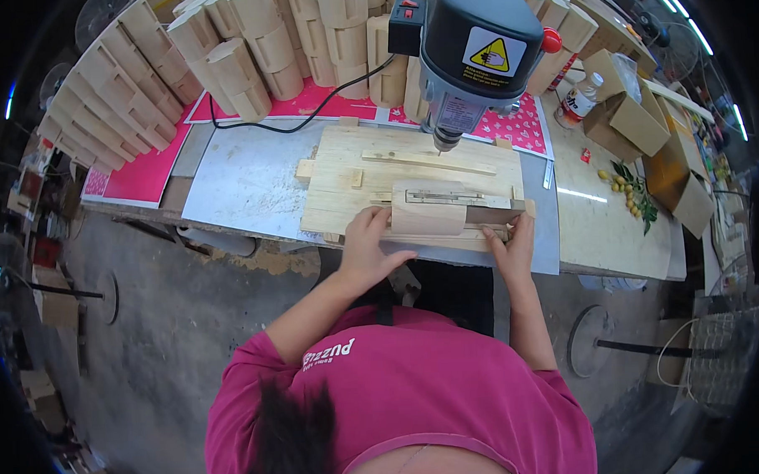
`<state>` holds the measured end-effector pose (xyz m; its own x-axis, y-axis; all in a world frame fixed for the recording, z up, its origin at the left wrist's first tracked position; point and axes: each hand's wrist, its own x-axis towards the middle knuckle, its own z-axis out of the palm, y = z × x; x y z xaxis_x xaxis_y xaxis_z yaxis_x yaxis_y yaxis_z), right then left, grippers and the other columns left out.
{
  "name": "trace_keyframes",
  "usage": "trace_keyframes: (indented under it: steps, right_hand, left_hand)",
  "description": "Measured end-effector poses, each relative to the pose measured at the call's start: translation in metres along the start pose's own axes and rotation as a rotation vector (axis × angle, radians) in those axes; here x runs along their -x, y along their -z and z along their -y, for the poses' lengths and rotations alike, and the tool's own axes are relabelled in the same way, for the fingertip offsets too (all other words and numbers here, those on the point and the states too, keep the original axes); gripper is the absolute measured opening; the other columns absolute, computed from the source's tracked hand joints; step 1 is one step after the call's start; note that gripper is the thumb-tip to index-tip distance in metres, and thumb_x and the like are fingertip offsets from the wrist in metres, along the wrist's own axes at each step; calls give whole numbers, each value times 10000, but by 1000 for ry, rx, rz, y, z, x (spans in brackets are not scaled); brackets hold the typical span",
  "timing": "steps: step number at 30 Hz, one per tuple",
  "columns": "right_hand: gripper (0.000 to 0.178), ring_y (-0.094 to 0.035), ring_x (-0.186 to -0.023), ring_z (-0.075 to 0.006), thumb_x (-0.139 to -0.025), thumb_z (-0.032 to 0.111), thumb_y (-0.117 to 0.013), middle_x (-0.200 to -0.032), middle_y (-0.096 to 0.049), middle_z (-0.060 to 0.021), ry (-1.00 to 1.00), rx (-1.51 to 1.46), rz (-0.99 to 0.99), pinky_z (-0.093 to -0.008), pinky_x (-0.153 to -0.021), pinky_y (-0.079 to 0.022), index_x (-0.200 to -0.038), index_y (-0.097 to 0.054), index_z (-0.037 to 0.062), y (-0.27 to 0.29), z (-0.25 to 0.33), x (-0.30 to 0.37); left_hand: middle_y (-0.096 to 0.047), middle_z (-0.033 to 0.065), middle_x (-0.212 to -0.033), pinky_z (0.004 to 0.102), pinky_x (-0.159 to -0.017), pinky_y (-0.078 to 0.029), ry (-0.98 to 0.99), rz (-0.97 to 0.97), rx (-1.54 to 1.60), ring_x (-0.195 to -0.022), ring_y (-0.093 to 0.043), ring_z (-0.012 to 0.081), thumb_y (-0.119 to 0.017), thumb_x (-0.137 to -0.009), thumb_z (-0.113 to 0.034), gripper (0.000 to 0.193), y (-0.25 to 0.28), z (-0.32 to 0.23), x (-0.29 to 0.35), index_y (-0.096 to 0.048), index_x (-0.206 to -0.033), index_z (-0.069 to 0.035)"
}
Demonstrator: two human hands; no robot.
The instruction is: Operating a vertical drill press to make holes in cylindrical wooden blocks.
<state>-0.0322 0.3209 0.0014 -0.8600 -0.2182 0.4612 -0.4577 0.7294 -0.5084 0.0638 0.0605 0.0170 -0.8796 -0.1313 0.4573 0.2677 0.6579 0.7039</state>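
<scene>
1. The rounded wooden block (429,217) lies on its side on the wooden board (332,184), just to the worker's side of the drill press (473,54). Its slotted face is uppermost, presumably so the slot can be reached from above.

2. A wooden front rail (434,238) runs along the block's near side; I'd guess it stops the round body rolling away from the drill press.

3. The left grip (366,250) is at the block's left end, thumb spread free, so it isn't clasped around the wood; likely it steadies that end.

4. The right grip (516,247) is bent around the far end of a brown flat piece (483,217) beside the block, thumb near the rail. From here I can't tell what it grasps, or whether it presses.

5. The block sits nearer the worker than the drill bit (440,153), so it would probably need shifting to come beneath it.

6. More grooved wooden blocks (238,79) stand upright behind and left of the drill press on the table (622,233), perhaps to leave the working side free.
</scene>
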Motion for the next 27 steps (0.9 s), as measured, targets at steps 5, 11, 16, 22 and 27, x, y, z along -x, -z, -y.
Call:
trace_keyframes:
  steps: [5,11,16,22,27]
  right_hand:
    - [511,-474,-724,-302,-687,290,-763,-829,-466,-136,-178,-78,3,-386,-641,-410,-949,-432,2,-6,5,-5]
    - [465,-500,-679,-292,-694,270,-750,-766,-496,-127,-271,16,-29,-392,-606,-414,-945,-455,12,-15,27,-31]
    - [440,-500,-656,-284,-698,220,-735,-747,-493,-123,-223,-56,23,-391,-590,-414,-984,-470,16,-25,30,-45]
    - [469,-497,-648,-244,-656,172,-758,-744,-472,-97,-257,-160,112,-366,-573,-428,-981,-462,11,-23,22,-47]
    - [504,-498,-654,-228,-616,165,-782,-767,-465,-94,-222,-227,197,-341,-566,-435,-957,-449,2,-17,23,-50]
  left_hand:
    - [-543,129,-983,398,-790,-401,-6,-72,-121,-911,-521,312,-806,-546,-245,619,-18,12,-6,-561,-1067,-18]
    - [-579,70,-868,388,-796,-358,-28,-115,-287,-895,-510,268,-800,-524,-276,616,-16,32,-47,-587,-1061,-62]
    - [-577,17,-810,364,-755,-362,-1,-67,-204,-858,-516,227,-806,-510,-259,615,-4,55,-57,-604,-1068,-98]
    - [-587,28,-794,361,-743,-396,-94,62,-52,-840,-535,233,-807,-515,-226,582,3,76,-64,-613,-1042,-71]
    - [-588,35,-804,364,-754,-392,-145,84,-19,-856,-545,236,-795,-546,-221,550,3,80,-63,-610,-1046,-87]
